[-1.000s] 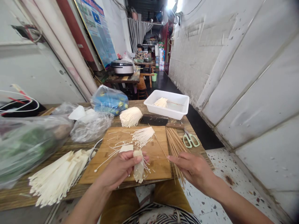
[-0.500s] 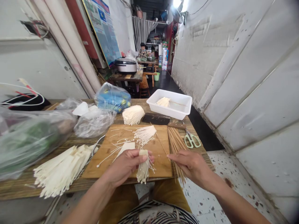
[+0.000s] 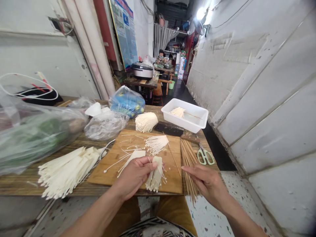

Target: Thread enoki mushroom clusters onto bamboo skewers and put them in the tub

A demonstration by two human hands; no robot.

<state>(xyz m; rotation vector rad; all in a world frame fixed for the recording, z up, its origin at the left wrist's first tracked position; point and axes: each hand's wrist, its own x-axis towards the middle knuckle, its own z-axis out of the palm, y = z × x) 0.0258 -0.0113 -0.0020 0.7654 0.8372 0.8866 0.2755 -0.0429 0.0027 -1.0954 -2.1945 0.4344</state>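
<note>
In my left hand (image 3: 138, 174) I pinch a small bunch of enoki mushrooms (image 3: 155, 177) by its cut base, caps hanging down over the front of the wooden cutting board (image 3: 171, 184). My right hand (image 3: 207, 181) hovers over a bundle of bamboo skewers (image 3: 189, 151) beside the board. Its fingers stretch forward, with nothing visible in them. A lone skewer (image 3: 174, 158) lies on the board, its upper part against a fanned enoki bunch (image 3: 157, 144). Another enoki piece (image 3: 134, 156) and loose strands lie left of that.
A cleaver (image 3: 170, 128) and green-handled scissors (image 3: 205, 156) lie beyond and right of the board. The white tub (image 3: 199, 123) holds enoki. More enoki (image 3: 71, 171) lies at left, near plastic bags (image 3: 37, 138). A person (image 3: 161, 58) sits far back.
My right hand has shifted slightly right, away from the lone skewer, whose near end now shows. My left hand keeps its pinch on the enoki. The whole view has turned a little left.
</note>
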